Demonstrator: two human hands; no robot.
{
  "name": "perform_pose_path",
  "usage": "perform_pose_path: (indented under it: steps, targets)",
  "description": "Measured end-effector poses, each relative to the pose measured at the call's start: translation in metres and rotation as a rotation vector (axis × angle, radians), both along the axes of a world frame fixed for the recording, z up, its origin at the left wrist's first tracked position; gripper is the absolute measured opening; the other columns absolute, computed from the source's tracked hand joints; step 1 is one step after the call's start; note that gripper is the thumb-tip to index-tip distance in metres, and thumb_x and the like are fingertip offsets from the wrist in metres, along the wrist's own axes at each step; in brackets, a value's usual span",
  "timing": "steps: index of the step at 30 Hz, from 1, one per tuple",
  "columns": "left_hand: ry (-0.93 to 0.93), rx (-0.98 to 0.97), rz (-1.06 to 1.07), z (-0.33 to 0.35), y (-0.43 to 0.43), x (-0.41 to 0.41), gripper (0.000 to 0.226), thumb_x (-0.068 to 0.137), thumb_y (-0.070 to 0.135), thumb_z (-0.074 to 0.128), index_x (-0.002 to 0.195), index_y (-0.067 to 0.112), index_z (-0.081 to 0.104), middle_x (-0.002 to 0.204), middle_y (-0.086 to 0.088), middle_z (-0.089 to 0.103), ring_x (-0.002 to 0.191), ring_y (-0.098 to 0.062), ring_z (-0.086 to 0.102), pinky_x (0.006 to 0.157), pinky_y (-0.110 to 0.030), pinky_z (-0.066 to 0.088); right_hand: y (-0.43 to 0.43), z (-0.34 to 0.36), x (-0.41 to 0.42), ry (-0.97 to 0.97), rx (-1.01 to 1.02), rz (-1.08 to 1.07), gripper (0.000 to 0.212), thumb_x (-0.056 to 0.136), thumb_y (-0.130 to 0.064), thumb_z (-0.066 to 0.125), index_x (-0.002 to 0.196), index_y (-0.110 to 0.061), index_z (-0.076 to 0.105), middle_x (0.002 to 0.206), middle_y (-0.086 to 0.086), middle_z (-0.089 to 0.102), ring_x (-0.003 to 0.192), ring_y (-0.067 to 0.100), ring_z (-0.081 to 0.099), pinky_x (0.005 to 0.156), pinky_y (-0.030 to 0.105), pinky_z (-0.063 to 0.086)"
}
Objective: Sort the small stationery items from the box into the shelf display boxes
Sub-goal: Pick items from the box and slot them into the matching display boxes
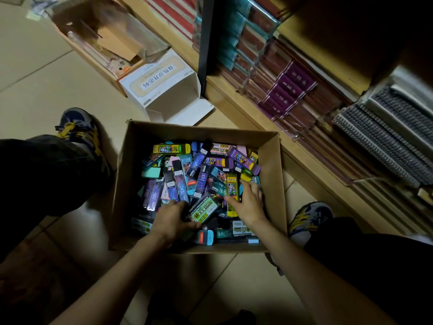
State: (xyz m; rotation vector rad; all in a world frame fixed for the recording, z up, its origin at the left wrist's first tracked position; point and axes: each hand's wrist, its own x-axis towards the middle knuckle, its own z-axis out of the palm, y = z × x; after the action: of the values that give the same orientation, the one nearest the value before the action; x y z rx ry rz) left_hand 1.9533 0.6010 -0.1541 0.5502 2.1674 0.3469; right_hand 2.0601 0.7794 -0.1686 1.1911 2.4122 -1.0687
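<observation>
A green pack [203, 211], angled near-left to far-right, is gripped by the left hand [169, 219]. The right hand [248, 202] is spread flat on the pile [199, 170].

Cardboard box [271, 165] on floor btwn feet, white carton [164, 90] behind it, shelf [304, 160] right.

Cardboard box [272, 170] on floor [46, 78] (tiled)

Open white carton [164, 90] lying on the tile floor [35, 73] around 12 o'clock, brown carton [98, 43] with cardboard scraps at 11. One sneaker [77, 130] at 9, another sneaker [309, 219] at 4, spiral notebooks [386, 141] stacked at 3.
</observation>
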Motion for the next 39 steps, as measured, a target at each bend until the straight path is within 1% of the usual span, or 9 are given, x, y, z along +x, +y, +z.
perform_pose_path:
  steps: [6,9,13,18,22,26,29,31,39]
  targets:
    - [-0.240,0.105,0.018,0.000,-0.002,-0.014,0.038,0.077,0.027,0.077,0.104,0.003,0.063,0.097,-0.013,0.066,0.093,-0.031,0.062,0.080,-0.037,0.049,0.021,0.006,-0.018,-0.080,-0.085,0.156,0.089,0.082,-0.037,0.069,0.150,-0.017,0.015,0.149,0.004,0.022,0.139,0.026,0.018,0.114,0.040,0.022]
    - [-0.322,0.156,0.043,0.002,-0.002,-0.019,0.020,0.080,0.020,0.075,0.088,0.013,0.058,0.078,0.002,0.062,0.073,-0.015,0.057,0.062,-0.018,0.044,0.017,0.006,-0.027,-0.091,-0.147,0.155,0.087,0.081,-0.024,0.073,0.149,-0.017,0.018,0.146,0.008,0.025,0.138,0.028,0.022,0.114,0.043,0.025]
    - [-0.488,0.291,0.200,0.007,-0.001,-0.025,0.021,0.085,0.008,0.067,0.103,0.002,0.057,0.098,-0.009,0.066,0.089,-0.021,0.061,0.076,-0.024,0.051,0.022,0.008,-0.039,-0.156,-0.122,0.201,0.086,0.079,-0.023,0.074,0.146,-0.013,0.021,0.149,0.010,0.026,0.137,0.029,0.021,0.111,0.037,0.025]
    - [-0.511,0.444,0.613,0.014,0.001,-0.027,0.019,0.087,0.012,0.064,0.102,0.019,0.055,0.097,-0.003,0.065,0.081,-0.012,0.064,0.059,-0.017,0.054,0.027,0.015,-0.050,-0.209,-0.257,0.195,0.059,0.081,-0.015,0.072,0.128,-0.008,0.037,0.123,0.014,0.052,0.115,0.031,0.051,0.097,0.045,0.045]
    - [-0.535,0.447,0.703,0.011,-0.001,-0.033,0.042,0.087,0.022,0.065,0.124,0.013,0.046,0.113,-0.009,0.062,0.101,-0.023,0.063,0.084,-0.034,0.053,0.017,0.015,-0.042,-0.193,-0.234,0.265,0.044,0.087,-0.014,0.066,0.125,-0.003,0.047,0.124,0.015,0.052,0.115,0.032,0.051,0.098,0.040,0.043]
    - [-0.579,0.493,0.737,0.012,-0.001,-0.033,0.041,0.085,0.011,0.066,0.123,0.012,0.052,0.114,-0.012,0.065,0.101,-0.025,0.064,0.084,-0.032,0.051,0.012,0.016,-0.035,-0.065,-0.327,-0.004,0.036,0.088,-0.012,0.065,0.119,0.000,0.051,0.102,0.010,0.054,0.102,0.028,0.054,0.086,0.036,0.044]
    - [-0.608,0.529,0.823,0.017,0.006,-0.033,0.038,0.085,0.007,0.065,0.122,0.014,0.053,0.112,-0.011,0.065,0.098,-0.025,0.064,0.080,-0.032,0.052,0.012,0.022,-0.034,0.106,-0.471,-0.296,0.039,0.085,-0.008,0.067,0.120,0.003,0.053,0.107,0.013,0.063,0.099,0.023,0.059,0.088,0.034,0.049]
    - [-0.621,0.573,0.903,0.023,0.016,-0.035,0.036,0.087,0.005,0.063,0.121,0.011,0.053,0.109,-0.013,0.066,0.093,-0.025,0.064,0.075,-0.034,0.053,0.009,0.031,-0.035,0.260,-0.605,-0.427,0.041,0.081,-0.003,0.069,0.118,-0.002,0.052,0.101,0.007,0.068,0.089,0.016,0.064,0.078,0.026,0.051]
    - [-0.596,0.751,0.924,0.055,0.051,-0.031,0.024,0.089,0.003,0.060,0.112,0.009,0.058,0.093,-0.008,0.072,0.079,-0.020,0.068,0.068,-0.032,0.057,-0.013,0.072,-0.038,0.520,-0.783,-0.444,0.040,0.080,0.007,0.065,0.115,-0.009,0.057,0.107,0.011,0.068,0.099,0.025,0.064,0.093,0.042,0.050]
